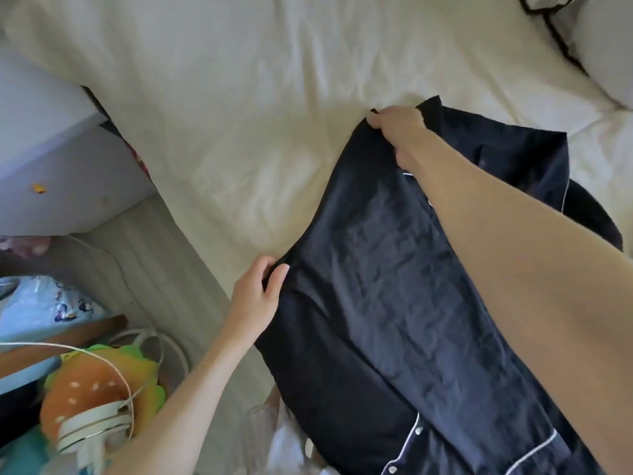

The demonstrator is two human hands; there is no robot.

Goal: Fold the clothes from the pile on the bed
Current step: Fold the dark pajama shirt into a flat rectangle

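- A dark shirt with white piping lies spread on the bed, filling the lower right of the frame
- The left hand pinches the shirt's left edge at centre frame
- The right hand grips its top edge, upper right of centre
- A pillow sits in the upper right corner

Dark navy shirt is thin woven cloth, matt w/ fine creases, white piping and small glossy buttons. Bed sheet is cream cloth, soft, wrinkled, slight sheen. Burger toy near the bed's left edge looks plush.
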